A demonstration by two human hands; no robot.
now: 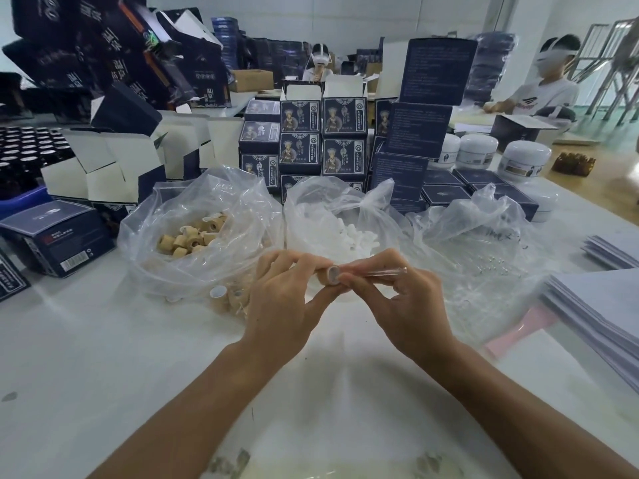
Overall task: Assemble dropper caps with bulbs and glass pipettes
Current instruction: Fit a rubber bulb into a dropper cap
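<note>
In the centre of the frame, above the white table (86, 357), the left hand (287, 299) pinches a tan dropper cap (331, 275) between curled fingers and thumb, its open end facing the camera. The right hand (397, 299) grips a clear glass pipette (383, 272) lying sideways, one end at the cap's mouth. Bare tabletop spreads across the lower frame around both forearms; paper stacks (587, 305) crowd the right edge and dark boxes (311, 140) wall the upper middle. Just behind the hands sit three open plastic bags: the left bag (166, 236) holds tan caps, the middle bag (311, 209) white bulbs, the right bag (484, 229) glass pipettes, hard to make out
</note>
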